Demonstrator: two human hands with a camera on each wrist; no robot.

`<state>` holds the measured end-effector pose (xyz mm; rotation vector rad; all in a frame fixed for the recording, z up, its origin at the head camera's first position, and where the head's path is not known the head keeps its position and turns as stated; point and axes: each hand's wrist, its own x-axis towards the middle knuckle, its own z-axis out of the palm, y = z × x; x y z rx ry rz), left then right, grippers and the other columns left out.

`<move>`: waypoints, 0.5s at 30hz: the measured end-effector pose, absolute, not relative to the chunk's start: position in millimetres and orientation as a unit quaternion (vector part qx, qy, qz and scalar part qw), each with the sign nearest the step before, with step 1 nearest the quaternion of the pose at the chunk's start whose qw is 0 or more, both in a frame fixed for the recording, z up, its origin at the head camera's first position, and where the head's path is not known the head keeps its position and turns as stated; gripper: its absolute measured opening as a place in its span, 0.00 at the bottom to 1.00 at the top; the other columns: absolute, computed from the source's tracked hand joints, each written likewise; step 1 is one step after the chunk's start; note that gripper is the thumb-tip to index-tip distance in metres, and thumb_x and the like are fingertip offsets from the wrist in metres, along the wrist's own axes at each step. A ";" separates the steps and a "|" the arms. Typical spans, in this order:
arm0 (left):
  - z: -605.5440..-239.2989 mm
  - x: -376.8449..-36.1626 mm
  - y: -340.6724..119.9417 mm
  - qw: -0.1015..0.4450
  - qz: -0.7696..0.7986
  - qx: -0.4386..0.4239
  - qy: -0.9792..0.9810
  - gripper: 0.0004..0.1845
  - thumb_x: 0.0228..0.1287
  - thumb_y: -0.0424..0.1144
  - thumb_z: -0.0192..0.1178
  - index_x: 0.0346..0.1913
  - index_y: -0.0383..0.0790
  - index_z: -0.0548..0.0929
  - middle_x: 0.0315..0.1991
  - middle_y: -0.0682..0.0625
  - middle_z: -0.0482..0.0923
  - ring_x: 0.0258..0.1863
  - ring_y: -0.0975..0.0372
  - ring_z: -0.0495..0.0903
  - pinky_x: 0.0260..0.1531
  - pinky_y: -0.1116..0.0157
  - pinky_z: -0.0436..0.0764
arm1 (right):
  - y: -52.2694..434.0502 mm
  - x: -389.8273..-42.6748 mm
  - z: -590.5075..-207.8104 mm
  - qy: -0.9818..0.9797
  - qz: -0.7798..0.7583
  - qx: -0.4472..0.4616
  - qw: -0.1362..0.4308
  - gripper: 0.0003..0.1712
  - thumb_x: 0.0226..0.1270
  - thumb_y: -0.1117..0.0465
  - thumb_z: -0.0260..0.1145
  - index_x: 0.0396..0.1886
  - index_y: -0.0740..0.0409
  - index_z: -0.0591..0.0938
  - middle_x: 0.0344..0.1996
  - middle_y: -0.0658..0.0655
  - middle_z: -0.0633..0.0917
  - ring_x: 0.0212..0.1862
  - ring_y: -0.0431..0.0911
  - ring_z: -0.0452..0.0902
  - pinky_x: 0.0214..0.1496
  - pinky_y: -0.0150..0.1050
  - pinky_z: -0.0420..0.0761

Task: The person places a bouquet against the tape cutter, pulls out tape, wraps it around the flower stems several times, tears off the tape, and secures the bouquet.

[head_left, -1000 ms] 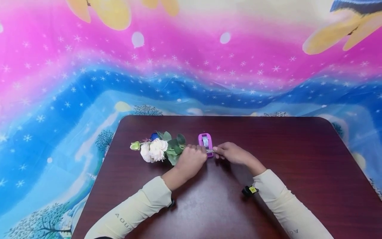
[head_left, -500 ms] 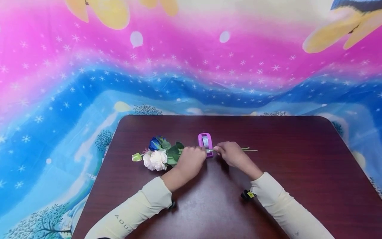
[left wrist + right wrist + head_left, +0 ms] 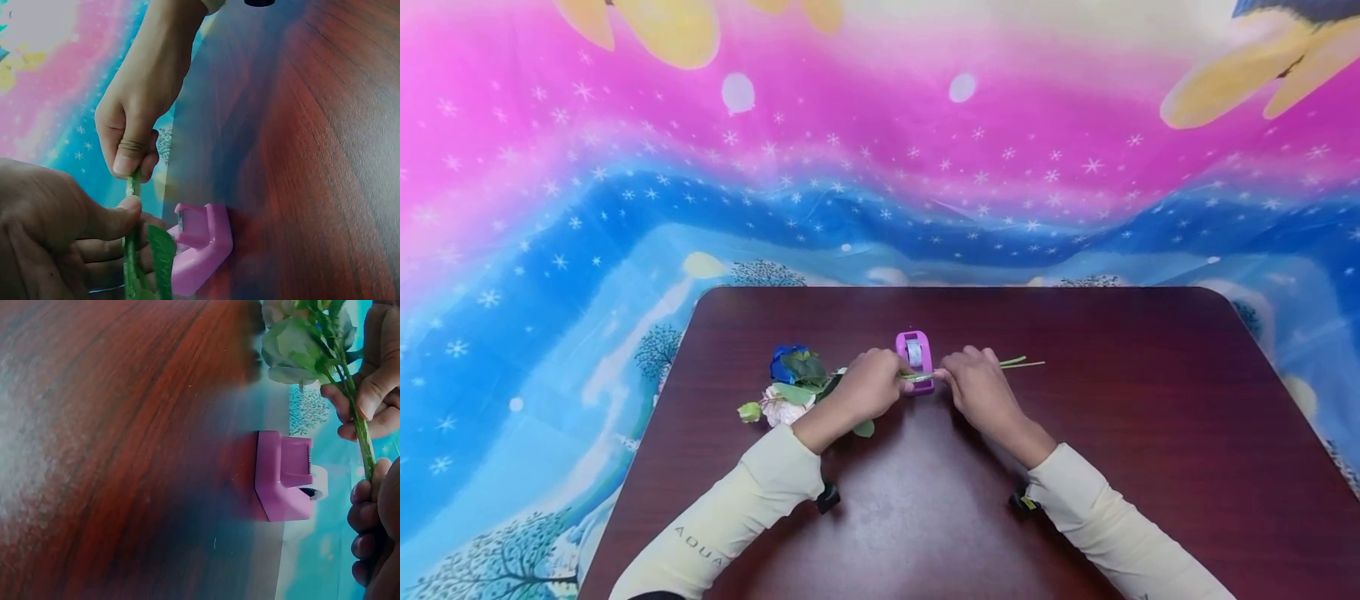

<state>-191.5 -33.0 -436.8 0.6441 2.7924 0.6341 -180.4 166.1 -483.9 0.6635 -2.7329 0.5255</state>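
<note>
Both hands held the flower stems (image 3: 917, 377) just above the dark counter (image 3: 1075, 467). The left hand (image 3: 868, 387) gripped near the leaves; the right hand (image 3: 973, 387) pinched farther right. The purple tape holder (image 3: 914, 354) sat just behind them.

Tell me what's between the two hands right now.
Head view: a short stretch of green stems, pinched by left hand and right hand, with the purple tape dispenser just behind.

Both arms in cream sleeves reach forward and inward, the hands nearly meeting. The left hand (image 3: 868, 387) has fingers curled, thumb pressed forward in a pinch. The right hand (image 3: 977, 385) is likewise curled, thumb and forefinger pinching, knuckles up.
</note>
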 end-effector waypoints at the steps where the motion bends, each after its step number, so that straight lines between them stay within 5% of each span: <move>1: -437.3 -192.2 -33.2 0.099 0.220 0.214 0.946 0.05 0.67 0.38 0.67 0.38 0.43 0.92 0.33 0.53 0.90 0.29 0.63 0.81 0.36 0.61 0.79 | 166.1 -180.4 -484.4 -0.946 0.182 0.229 0.139 0.14 0.70 0.56 0.68 0.24 0.53 0.79 0.20 0.49 0.80 0.29 0.46 0.67 0.36 0.40 0.59; 10: -442.5 -190.8 -28.8 0.048 0.204 0.193 0.959 0.02 0.60 0.41 0.74 0.35 0.49 0.94 0.29 0.55 0.90 0.28 0.61 0.82 0.34 0.60 0.80 | 167.6 -178.3 -485.5 -0.949 0.177 0.231 0.125 0.13 0.73 0.53 0.65 0.27 0.53 0.81 0.22 0.48 0.81 0.29 0.45 0.66 0.37 0.39 0.58; 15: -447.0 -189.2 -25.7 0.002 0.175 0.210 0.962 0.01 0.58 0.40 0.75 0.30 0.50 0.94 0.26 0.56 0.88 0.25 0.60 0.83 0.28 0.60 0.79 | 170.2 -180.9 -478.6 -0.952 0.193 0.228 0.060 0.12 0.75 0.54 0.63 0.31 0.54 0.83 0.22 0.46 0.80 0.31 0.44 0.67 0.38 0.40 0.62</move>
